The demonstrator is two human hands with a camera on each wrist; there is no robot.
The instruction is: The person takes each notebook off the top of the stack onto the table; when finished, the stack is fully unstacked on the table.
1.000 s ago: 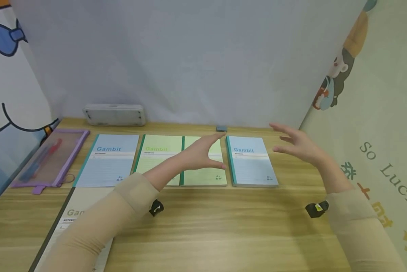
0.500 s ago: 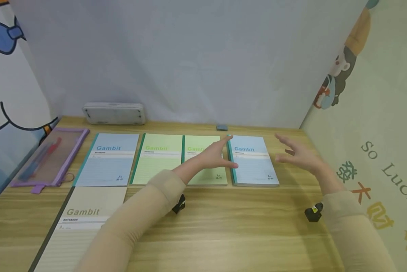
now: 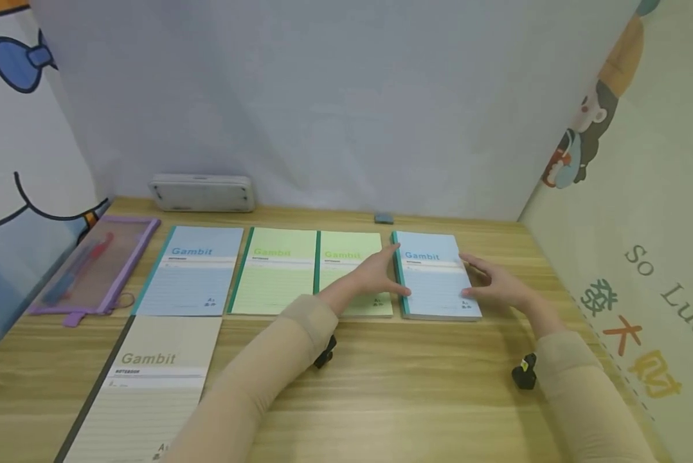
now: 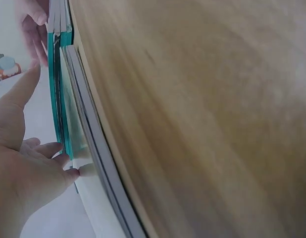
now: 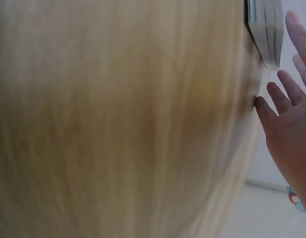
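Observation:
A stack of blue "Gambit" notebooks [image 3: 436,283] with teal spines lies flat at the right of the row. My left hand [image 3: 375,273] is at its spine side, thumb and fingers spread, with fingertips right at the edge. On the opposite side, my right hand [image 3: 497,283] has its thumb tip and fingertips close by the stack's right edge. Several page layers of the stack [image 5: 267,34] show in the right wrist view, beside the spread fingers. Two piles of green notebooks, a left one [image 3: 283,270] and a right one [image 3: 349,247], lie under and beyond my left forearm and hand.
Another blue notebook [image 3: 193,273] lies further left, above a larger grey-beige notebook [image 3: 150,386]. A purple-edged mesh pouch [image 3: 94,263] with pens is at the far left. A white case [image 3: 202,194] and a small grey block [image 3: 384,218] stand along the back wall.
Both hands have come down to the blue notebook stack, the left moving right to its spine and the right closing in on its right edge. The notebooks have stayed in place.

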